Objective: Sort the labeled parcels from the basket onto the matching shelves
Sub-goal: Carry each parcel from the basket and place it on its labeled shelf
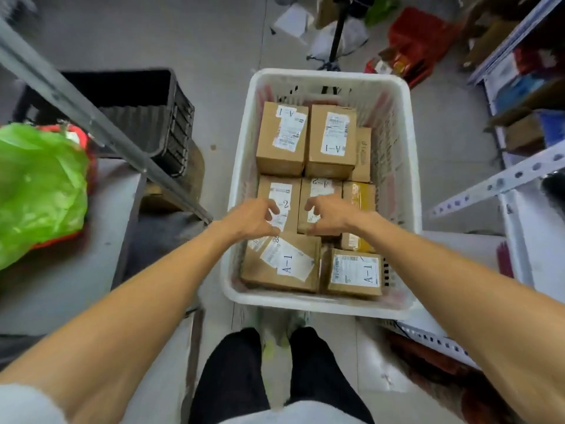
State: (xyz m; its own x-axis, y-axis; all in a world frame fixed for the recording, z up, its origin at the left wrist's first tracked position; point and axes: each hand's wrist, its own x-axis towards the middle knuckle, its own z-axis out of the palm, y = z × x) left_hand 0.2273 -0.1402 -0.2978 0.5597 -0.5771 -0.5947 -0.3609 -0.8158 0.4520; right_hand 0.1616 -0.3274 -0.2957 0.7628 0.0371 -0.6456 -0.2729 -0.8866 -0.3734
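A white plastic basket point(305, 305) stands on the floor in front of my feet, packed with several brown cardboard parcels. Two far parcels point(281, 139) point(331, 142) and two near parcels point(281, 266) point(354, 272) read A-1. The two middle parcels point(279, 191) point(321, 186) read A-2. My left hand point(255, 217) hovers over the left A-2 parcel with its fingers loosely curled. My right hand point(331, 214) is held the same way over the right A-2 parcel. Neither hand plainly grips a box. A yellow-taped parcel point(359, 194) lies beside the right one.
A black crate point(146, 111) stands left of the basket, behind a grey metal shelf post point(91, 117). A green plastic bag point(39, 188) lies on the left shelf. White perforated shelving point(504, 179) with boxes rises on the right. A red basket point(419, 41) and a tripod clutter the floor beyond.
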